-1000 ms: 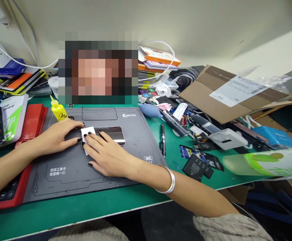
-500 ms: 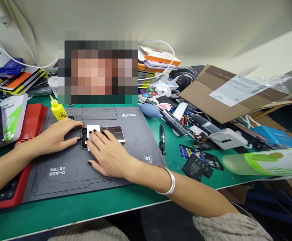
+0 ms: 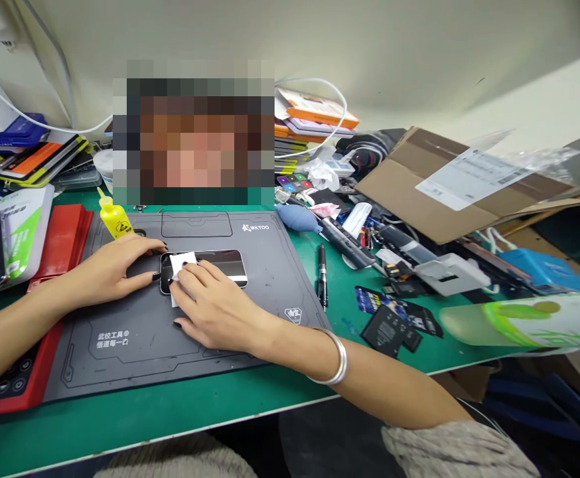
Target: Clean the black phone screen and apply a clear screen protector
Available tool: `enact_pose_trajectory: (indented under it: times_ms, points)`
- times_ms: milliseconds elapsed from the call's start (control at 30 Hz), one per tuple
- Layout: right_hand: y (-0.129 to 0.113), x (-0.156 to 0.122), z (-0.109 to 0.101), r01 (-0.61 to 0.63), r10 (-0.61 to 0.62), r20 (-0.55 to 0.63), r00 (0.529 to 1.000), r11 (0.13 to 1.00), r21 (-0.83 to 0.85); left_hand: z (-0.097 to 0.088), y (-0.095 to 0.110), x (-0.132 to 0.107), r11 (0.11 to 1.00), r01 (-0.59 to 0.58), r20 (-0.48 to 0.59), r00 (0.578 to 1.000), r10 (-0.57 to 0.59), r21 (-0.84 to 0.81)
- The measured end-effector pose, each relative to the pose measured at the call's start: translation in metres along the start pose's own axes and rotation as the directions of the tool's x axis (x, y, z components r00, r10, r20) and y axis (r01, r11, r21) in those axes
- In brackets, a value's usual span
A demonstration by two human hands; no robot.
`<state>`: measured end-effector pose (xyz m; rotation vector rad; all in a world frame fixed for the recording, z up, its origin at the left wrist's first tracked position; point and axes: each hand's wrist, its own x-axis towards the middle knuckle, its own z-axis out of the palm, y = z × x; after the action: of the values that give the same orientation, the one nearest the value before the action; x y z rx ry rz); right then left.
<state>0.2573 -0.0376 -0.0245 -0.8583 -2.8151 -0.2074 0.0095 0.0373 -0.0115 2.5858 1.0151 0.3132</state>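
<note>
A smartphone (image 3: 223, 269) lies screen up on the grey work mat (image 3: 170, 345), its glossy dark glass catching a bright reflection. My left hand (image 3: 113, 265) grips the phone's left end, with the index finger at the top corner and the thumb at the near edge. Under the bent fingers of my right hand (image 3: 217, 302) is a small white wipe (image 3: 184, 261), pressed against the left part of the screen. Part of the wipe hangs over the phone's near edge. The right fingers cover the middle of the phone.
A yellow dropper bottle (image 3: 113, 216) stands behind my left hand. Red phone cases (image 3: 56, 245) lie left of the mat. To the right are a pen (image 3: 322, 275), a blue air blower (image 3: 297, 218), phone batteries (image 3: 384, 328), a cardboard box (image 3: 419, 179) and a green-and-white cup (image 3: 533, 322). A blurred patch hides the back.
My right fingers have curled and bunched the white wipe, shifting it slightly on the screen. My left hand and the phone stay in place.
</note>
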Motion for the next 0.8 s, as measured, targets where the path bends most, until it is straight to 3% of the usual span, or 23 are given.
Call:
enact_pose_trajectory:
  times_ms: [133,333,533,700,800]
  points:
    - [0.0003,-0.0007,0.0007,0.033,-0.033,-0.003,0.999,0.999,0.003,0.0000,0.0000,-0.0003,1.000,-0.010,-0.001,1.000,0.010,0.005]
    - [-0.0024,-0.0013,0.0012,-0.082,0.082,0.003,0.997,0.997,-0.009,-0.0012,0.0025,0.0007,1.000,0.021,0.008,1.000,-0.021,-0.005]
    - [0.0003,-0.0007,0.0016,0.051,-0.050,-0.015,0.999,0.998,0.027,-0.0006,0.0009,0.0004,1.000,0.005,-0.002,1.000,-0.005,-0.006]
    - [-0.0007,-0.0015,0.0010,-0.057,0.058,-0.009,0.998,0.998,0.018,-0.0007,0.0010,0.0000,1.000,0.010,-0.003,1.000,-0.010,-0.012]
    - [-0.0009,-0.0014,0.0002,-0.060,0.060,-0.006,0.998,0.998,0.008,-0.0007,0.0012,0.0002,1.000,0.010,-0.004,1.000,-0.010,-0.018]
